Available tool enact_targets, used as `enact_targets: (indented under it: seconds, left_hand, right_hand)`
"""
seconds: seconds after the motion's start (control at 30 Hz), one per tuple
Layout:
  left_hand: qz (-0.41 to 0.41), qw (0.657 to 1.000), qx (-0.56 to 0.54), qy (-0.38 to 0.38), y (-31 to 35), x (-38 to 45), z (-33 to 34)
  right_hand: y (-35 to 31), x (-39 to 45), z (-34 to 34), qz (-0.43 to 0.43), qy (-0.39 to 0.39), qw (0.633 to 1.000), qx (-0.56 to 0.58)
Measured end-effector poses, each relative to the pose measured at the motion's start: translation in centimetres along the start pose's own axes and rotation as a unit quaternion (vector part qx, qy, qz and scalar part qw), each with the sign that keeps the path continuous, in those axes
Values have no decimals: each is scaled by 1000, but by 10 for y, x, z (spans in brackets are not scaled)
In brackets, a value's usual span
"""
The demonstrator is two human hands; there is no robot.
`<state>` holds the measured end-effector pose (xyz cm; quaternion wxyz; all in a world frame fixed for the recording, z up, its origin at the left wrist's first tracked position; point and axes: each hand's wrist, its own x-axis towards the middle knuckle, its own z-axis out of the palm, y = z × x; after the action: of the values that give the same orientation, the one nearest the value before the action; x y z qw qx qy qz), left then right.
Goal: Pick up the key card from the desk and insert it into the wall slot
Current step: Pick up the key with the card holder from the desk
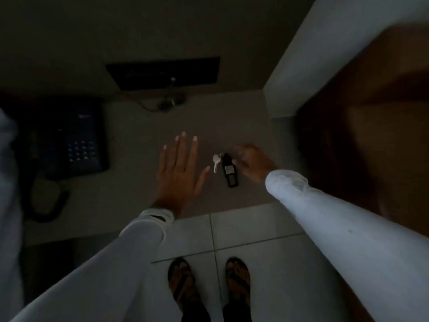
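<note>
Lying just left of the right hand [251,162], key card [228,170] on desk [130,182].

left hand [177,168] flat, right hand [251,162] curled

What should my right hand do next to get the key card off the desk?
Probably close the right hand on the top end of the black key card and lift. Its blurred fingers are right beside that end, the card lies flat on the desk with a silver key attached, and the left hand is spread flat.
</note>
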<state>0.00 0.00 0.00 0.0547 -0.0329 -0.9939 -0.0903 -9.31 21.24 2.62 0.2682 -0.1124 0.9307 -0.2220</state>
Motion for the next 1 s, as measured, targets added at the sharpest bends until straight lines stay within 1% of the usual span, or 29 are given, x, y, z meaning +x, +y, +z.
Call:
enact_targets:
  seconds: [0.07, 0.1, 0.17, 0.2, 0.27, 0.37, 0.47, 0.57, 0.67, 0.73, 0.87, 1.0]
  left_hand:
    - [-21, 999, -28, -26, 0, 2, 24]
    - [-19, 999, -32, -33, -1, 3, 36]
    - [-7, 999, -33, -34, -3, 1, 52]
    - [-6, 998, -43, -45, -4, 0, 57]
    - [-7, 998, -45, -43, -9, -4, 61]
    - [-5, 997, -32, -64, -18, -10, 62]
    - [11, 998, -16, -60, -24, -14, 63]
    - [9, 999, -8, -47, -24, -15, 66]
    - [6, 999, -6, -45, -23, -15, 67]
    - [8, 999, -2, -47, -24, -16, 67]
    - [9, 999, 8, -53, -22, -16, 64]
    - [5, 998, 15, -66, -21, -14, 59]
  right_hand:
    - [7, 16, 11, 9, 8, 999, 45]
    - [11, 22, 16, 5, 13, 998, 53]
    - [14, 30, 20, -18, 33, 998, 54]
    - [15, 32, 20, -28, 38, 997, 56]
    - [16, 36, 17, -55, 44, 996, 49]
    - [16, 41, 14, -70, 25, 997, 30]
    - [14, 42, 14, -74, 21, 997, 11]
    - [14, 44, 16, -77, 17, 997, 14]
    - [12, 46, 14, -91, -13, 996, 14]
    - [11, 49, 10, -97, -39, 994, 20]
    - [11, 53, 4, -72, -66, 994, 48]
    - [10, 47, 3, -63, -57, 991, 98]
